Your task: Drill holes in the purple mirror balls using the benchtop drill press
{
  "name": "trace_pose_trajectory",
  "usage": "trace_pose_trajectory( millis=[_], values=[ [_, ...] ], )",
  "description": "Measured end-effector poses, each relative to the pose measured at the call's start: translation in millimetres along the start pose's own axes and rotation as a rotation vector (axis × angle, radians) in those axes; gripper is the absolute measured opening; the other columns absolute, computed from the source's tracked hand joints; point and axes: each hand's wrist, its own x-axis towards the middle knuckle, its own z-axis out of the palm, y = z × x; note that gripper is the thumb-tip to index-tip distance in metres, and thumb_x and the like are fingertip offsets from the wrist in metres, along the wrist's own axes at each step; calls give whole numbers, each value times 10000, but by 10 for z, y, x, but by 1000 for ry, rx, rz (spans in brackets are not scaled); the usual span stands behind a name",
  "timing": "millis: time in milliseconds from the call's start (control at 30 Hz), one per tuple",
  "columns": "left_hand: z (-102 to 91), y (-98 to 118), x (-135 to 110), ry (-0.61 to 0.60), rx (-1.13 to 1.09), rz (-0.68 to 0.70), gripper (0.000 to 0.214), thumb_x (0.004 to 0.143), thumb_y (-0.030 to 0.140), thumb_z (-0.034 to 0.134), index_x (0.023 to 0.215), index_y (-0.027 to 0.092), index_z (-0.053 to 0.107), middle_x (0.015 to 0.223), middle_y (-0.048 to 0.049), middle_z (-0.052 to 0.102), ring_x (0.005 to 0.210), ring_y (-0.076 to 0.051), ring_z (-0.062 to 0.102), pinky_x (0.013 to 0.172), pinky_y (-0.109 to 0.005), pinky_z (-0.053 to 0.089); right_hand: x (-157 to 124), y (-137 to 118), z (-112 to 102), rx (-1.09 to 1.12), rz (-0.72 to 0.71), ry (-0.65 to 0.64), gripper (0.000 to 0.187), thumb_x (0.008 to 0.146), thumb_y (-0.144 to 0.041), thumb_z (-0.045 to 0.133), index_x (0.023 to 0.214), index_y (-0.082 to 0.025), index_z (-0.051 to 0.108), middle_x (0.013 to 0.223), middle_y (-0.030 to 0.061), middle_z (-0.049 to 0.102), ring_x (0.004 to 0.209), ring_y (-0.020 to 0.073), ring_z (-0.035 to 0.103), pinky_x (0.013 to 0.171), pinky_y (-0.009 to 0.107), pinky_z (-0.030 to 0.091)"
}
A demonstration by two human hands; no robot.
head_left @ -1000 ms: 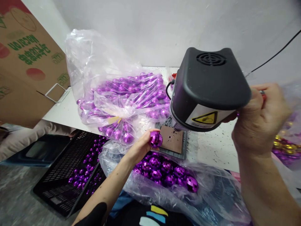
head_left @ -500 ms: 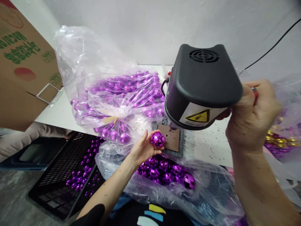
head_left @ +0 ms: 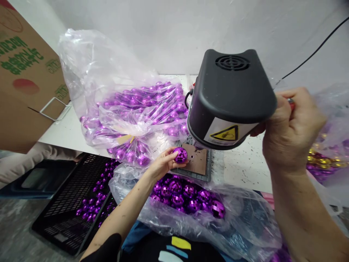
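Note:
My left hand is closed around a shiny purple faceted ball, thumb on its near side. The ball is at the left part of a brown board with a small hole, set on a grey metal base plate. Over the board stands a black-cased bench machine with a round vent and a yellow warning label; its tool tip is mostly hidden under the case. At the machine's right side my right hand is closed on a handle, of which a red bit shows between the fingers.
An open plastic bag of purple faceted balls lies in front. Behind, a tied clear bag holds more. A black crate with small purple balls stands left, below a cardboard box. Dark shavings dot the white table.
My left hand has turned from palm-up with loose fingers to a closer grip on the ball, with the thumb over it. My right hand stays at the handle.

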Motion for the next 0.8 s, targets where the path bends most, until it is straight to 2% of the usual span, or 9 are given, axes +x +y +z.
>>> trace_pose_trajectory(
  millis=[100, 233, 367, 467, 533, 600, 800],
  values=[
    [-27, -6, 52, -29, 23, -8, 428, 810, 336, 780, 1169, 186, 604, 914, -49, 711, 709, -177, 732, 651, -284, 595, -2, 6, -2, 15, -5, -3, 390, 928, -565, 504, 853, -186, 554, 473, -84, 466, 397, 69, 480, 387, 216, 305],
    [-21, -40, 107, -21, 56, 66, 470, 841, 443, 738, 1204, 196, 572, 921, -47, 693, 739, -156, 714, 646, -251, 569, -8, 1, 9, 32, -7, -8, 377, 929, -556, 508, 859, -189, 555, 475, -89, 453, 394, 64, 458, 390, 210, 308],
    [26, -95, 159, 102, 302, 142, 554, 834, 520, 712, 1242, 186, 541, 871, -21, 677, 679, -145, 675, 621, -258, 529, -15, -1, 17, 30, -17, 7, 381, 930, -560, 501, 855, -189, 545, 480, -93, 442, 395, 57, 444, 388, 204, 304],
    [65, -142, 191, 194, 562, 256, 542, 827, 483, 719, 1251, 180, 569, 992, -42, 694, 805, -170, 669, 751, -300, 536, -20, 4, 18, 45, -10, 10, 384, 925, -563, 511, 850, -188, 541, 478, -94, 440, 388, 58, 440, 384, 207, 301],
    [85, -180, 210, 209, 687, 348, 515, 825, 445, 729, 1246, 184, 590, 1145, -65, 685, 995, -210, 656, 918, -347, 513, -21, 3, 19, 48, -6, 13, 382, 925, -561, 513, 848, -187, 538, 478, -94, 442, 386, 56, 434, 386, 207, 297],
    [101, -219, 228, 198, 786, 404, 512, 828, 425, 732, 1259, 189, 586, 1221, -74, 670, 1105, -236, 630, 1012, -380, 473, -21, -3, 21, 38, -10, 12, 384, 929, -561, 504, 846, -187, 534, 479, -94, 443, 390, 51, 432, 396, 203, 301],
    [147, -270, 273, 161, 1122, 517, 501, 810, 381, 773, 1233, 185, 589, 1244, -106, 669, 1159, -278, 620, 1028, -411, 464, -18, -16, 22, 41, 0, 11, 387, 924, -571, 507, 838, -194, 521, 463, -97, 438, 379, 58, 427, 376, 210, 291]
  ],
)
